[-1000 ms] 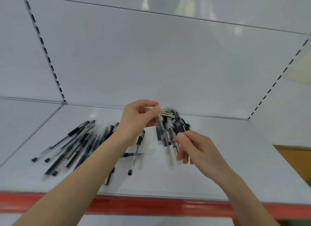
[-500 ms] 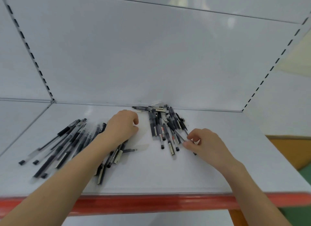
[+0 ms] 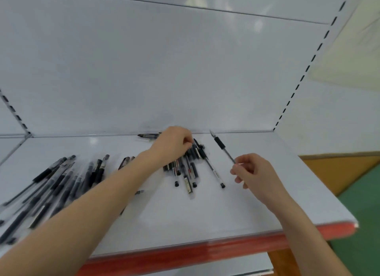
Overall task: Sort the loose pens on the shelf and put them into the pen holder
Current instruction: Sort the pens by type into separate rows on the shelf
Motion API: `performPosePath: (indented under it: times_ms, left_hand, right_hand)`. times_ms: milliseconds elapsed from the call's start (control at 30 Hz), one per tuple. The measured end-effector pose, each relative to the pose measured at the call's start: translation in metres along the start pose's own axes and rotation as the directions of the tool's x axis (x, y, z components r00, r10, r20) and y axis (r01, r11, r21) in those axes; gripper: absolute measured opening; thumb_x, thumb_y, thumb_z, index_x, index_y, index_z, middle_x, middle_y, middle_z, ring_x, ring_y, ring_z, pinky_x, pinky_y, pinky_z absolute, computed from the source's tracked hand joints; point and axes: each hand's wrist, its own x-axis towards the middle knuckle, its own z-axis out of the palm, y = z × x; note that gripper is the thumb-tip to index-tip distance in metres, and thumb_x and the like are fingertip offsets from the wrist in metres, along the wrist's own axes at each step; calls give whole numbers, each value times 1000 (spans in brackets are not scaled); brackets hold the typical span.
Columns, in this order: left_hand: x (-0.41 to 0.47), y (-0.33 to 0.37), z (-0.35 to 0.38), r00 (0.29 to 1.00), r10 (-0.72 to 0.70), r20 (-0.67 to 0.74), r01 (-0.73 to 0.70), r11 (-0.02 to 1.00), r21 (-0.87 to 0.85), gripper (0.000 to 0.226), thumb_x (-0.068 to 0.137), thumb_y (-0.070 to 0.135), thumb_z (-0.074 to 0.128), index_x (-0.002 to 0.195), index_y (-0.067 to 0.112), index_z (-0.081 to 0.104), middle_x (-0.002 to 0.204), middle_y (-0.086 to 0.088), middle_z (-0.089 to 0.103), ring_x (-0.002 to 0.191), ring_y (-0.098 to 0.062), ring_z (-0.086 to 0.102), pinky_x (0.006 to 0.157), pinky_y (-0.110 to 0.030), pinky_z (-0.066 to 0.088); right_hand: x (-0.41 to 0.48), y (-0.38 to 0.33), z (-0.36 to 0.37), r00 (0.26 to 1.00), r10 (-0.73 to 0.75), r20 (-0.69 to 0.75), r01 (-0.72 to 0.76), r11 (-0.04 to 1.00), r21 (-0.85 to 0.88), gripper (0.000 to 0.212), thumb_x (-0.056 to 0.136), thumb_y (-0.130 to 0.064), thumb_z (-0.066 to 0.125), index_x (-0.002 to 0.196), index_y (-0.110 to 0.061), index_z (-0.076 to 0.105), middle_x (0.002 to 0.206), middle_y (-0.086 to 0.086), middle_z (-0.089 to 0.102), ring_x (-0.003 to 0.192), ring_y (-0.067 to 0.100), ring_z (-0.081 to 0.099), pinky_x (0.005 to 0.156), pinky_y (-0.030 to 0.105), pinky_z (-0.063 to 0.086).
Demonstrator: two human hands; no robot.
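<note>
Take the centre pile [image 3: 191,168] of pens as your marker. Behind it rises the white back panel [image 3: 164,70]. Beneath it runs the white shelf [image 3: 267,203], whose red front lip [image 3: 185,253] lies nearest you, well in front of the pile. Well to the left of the pile, a wide fan of dark pens [image 3: 61,183] lies on the shelf, partly hidden under your left forearm. The pile itself is a tight bunch of black and clear pens lying roughly front to back, close to the back panel. Your left hand [image 3: 174,144] sits on the pile's far left end, knuckles up, fingers curled down among the pens; whether they actually grip one cannot be told from this view. Your right hand [image 3: 253,173] is to the right of the pile, thumb and forefinger pinching the clear rear end of a black-grip pen [image 3: 223,147], the other fingers loosely curled. That pen slants away from you, its tip toward the foot of the back panel, just right of the pile and not touching it. A clear pen [image 3: 213,171] lies along the pile's right edge, slightly apart from the rest. A single pen [image 3: 149,135] lies crosswise just behind the pile's left side, against the back panel. A short pen end [image 3: 139,192] shows front-left of the pile, beside your forearm
</note>
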Motion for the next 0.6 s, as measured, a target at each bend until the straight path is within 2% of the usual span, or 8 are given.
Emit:
performPosePath:
  times_ms: [67,167,267,367,433,500,600]
  left_hand:
    - [17,7,10,997,44,65,-47,998,42,22,90,13,52,107,7,64,112,-9,62,103,-24,56,90,-31,42]
    - [34,12,21,979,58,193,-79,992,99,31,91,20,55,120,11,58,126,-7,56,111,-23,53,93,-29,38]
    - [44,17,25,972,62,228,-91,989,119,30,89,21,57,117,11,61,125,-6,57,112,-22,53,94,-30,39]
    - [48,21,27,969,89,230,-122,983,135,23,89,17,55,109,9,65,117,-8,61,107,-23,55,92,-31,41]
    - [48,19,28,974,112,199,-137,984,116,18,90,11,51,98,8,68,104,-10,65,96,-25,57,91,-35,44]
    - [46,17,23,991,106,81,-108,994,21,20,92,8,48,95,4,67,97,-13,66,89,-26,57,87,-32,43]
    - [37,21,3,989,-24,-143,-21,952,-305,20,92,10,51,91,0,67,81,-5,66,73,-15,59,70,-20,40]
  right_hand:
    - [-4,4,-5,1000,18,-1,-17,995,101,10,92,-5,48,96,-12,53,75,2,67,51,1,59,49,16,47]
    - [-9,9,-14,999,44,-26,-37,977,208,17,94,-1,42,102,-13,52,78,3,67,55,5,61,52,16,50]
    - [-12,13,-21,995,65,-77,-45,971,236,21,94,0,40,105,-13,52,80,1,64,63,11,58,53,18,49]
    - [-14,14,-22,989,101,-105,-71,963,258,18,92,-3,44,104,-13,53,78,2,61,61,13,53,55,22,46]
    - [-15,14,-22,989,104,-106,-73,962,263,13,92,-8,48,102,-14,53,75,1,59,57,11,52,53,21,46]
    - [-16,12,-21,991,83,-103,-54,966,252,7,92,-13,51,98,-15,54,71,0,59,52,5,51,49,17,46]
    - [-18,7,-19,995,1,-101,23,973,230,4,91,-15,54,91,-16,57,59,-5,59,45,2,49,46,16,43]
